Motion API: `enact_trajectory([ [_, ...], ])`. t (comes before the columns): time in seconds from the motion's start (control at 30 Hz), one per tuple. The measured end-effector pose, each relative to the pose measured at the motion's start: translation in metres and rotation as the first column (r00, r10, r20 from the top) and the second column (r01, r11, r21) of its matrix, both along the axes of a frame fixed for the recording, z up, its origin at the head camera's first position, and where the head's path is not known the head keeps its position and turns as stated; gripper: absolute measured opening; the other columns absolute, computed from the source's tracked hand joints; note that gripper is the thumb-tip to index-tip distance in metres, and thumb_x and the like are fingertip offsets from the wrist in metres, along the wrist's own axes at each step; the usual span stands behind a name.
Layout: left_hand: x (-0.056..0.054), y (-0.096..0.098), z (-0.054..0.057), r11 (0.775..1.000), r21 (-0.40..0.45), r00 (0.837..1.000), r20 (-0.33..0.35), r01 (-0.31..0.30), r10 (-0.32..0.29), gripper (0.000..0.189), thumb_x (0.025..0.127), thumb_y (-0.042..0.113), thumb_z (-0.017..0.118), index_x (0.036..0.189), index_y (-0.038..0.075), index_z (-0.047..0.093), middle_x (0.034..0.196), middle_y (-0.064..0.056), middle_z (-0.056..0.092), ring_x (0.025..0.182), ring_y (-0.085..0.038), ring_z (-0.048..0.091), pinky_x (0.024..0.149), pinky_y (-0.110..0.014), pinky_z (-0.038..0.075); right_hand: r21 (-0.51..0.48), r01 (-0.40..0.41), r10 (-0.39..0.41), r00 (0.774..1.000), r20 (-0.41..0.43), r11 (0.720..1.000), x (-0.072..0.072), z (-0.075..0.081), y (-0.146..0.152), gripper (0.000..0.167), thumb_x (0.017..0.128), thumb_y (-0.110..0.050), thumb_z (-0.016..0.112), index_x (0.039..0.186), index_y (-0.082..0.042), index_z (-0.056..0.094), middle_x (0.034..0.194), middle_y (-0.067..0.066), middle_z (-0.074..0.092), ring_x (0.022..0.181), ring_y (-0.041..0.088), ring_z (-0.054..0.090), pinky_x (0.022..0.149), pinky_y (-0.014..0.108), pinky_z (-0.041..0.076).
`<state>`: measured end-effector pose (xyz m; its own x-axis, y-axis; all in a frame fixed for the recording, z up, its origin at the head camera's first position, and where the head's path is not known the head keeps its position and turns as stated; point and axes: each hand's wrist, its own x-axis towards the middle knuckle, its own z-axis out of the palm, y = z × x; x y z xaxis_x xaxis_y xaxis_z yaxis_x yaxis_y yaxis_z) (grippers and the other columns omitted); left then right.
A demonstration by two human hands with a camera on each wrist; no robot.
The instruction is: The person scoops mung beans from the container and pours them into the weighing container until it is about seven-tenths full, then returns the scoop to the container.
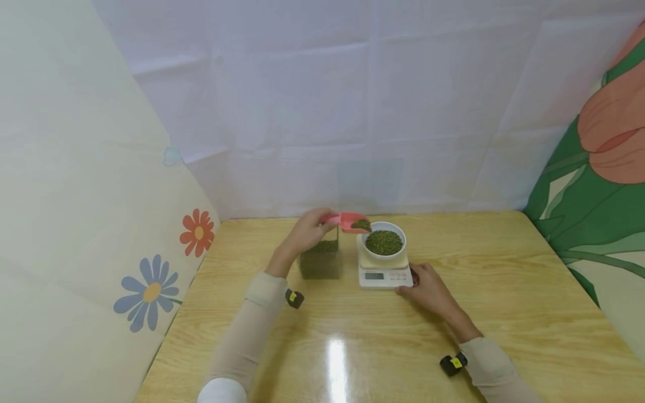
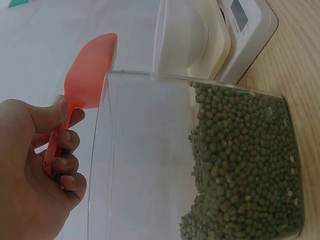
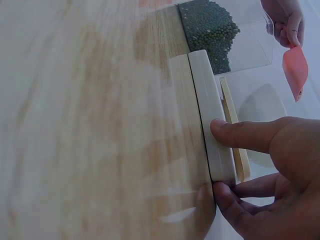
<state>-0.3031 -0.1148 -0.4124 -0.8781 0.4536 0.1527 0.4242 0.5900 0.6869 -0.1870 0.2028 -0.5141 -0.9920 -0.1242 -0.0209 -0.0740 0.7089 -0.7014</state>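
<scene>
My left hand [image 1: 311,228] grips the handle of a red-pink scoop [image 1: 353,222], fingers curled round it. Green beans lie in the scoop, and its lip is right by the rim of a white bowl [image 1: 395,228]. More green beans [image 1: 384,243] fill much of that bowl, which stands on a white kitchen scale [image 1: 385,278]. Below the left hand is a clear container [image 2: 145,150], partly filled with mung beans [image 2: 240,165]. At the scale's right front corner, my right hand [image 1: 428,288] holds its edge, thumb on the front side and fingers round the corner [image 3: 222,192].
The wood-grain table [image 1: 322,330] carries all of this near its back edge. Behind it hangs a white cloth [image 1: 302,112]. Flower-patterned panels stand at the left [image 1: 151,291] and right [image 1: 599,168]. A black wrist camera [image 1: 453,364] sits on each forearm.
</scene>
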Motion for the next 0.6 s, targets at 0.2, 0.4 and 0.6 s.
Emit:
enact_trajectory([
  [0.2,-0.001,0.009,0.0,0.999,-0.048,0.999,-0.037,0.019,-0.021,0.033,0.109,0.036,0.06,0.127,0.012,0.073,0.125,-0.008,0.075,0.119,-0.027,0.069,0.107,-0.049,0.055,0.009,-0.001,0.001,1.0,-0.001,1.0,-0.001,-0.001,0.001,0.082,0.087,-0.023,0.088,0.148,0.015,0.05,0.12,0.028,0.058,0.098,0.029,0.055,0.077,0.033,0.048],
  [0.4,-0.002,0.016,0.002,0.996,-0.064,0.996,-0.063,0.055,-0.059,0.03,0.11,0.032,0.06,0.124,0.009,0.074,0.117,-0.009,0.076,0.11,-0.026,0.07,0.101,-0.047,0.057,0.02,0.001,-0.001,1.0,0.006,1.0,-0.001,-0.001,0.001,0.082,0.087,-0.024,0.088,0.149,0.015,0.05,0.123,0.03,0.058,0.101,0.031,0.057,0.081,0.036,0.051],
  [0.6,-0.003,0.021,0.005,0.991,-0.123,0.992,-0.101,0.059,-0.071,0.03,0.11,0.031,0.06,0.124,0.009,0.074,0.114,-0.008,0.076,0.106,-0.025,0.07,0.098,-0.045,0.058,0.006,-0.003,0.003,1.0,0.006,1.0,-0.001,0.0,0.001,0.081,0.087,-0.023,0.088,0.148,0.015,0.05,0.123,0.03,0.058,0.1,0.03,0.056,0.079,0.035,0.05],
])
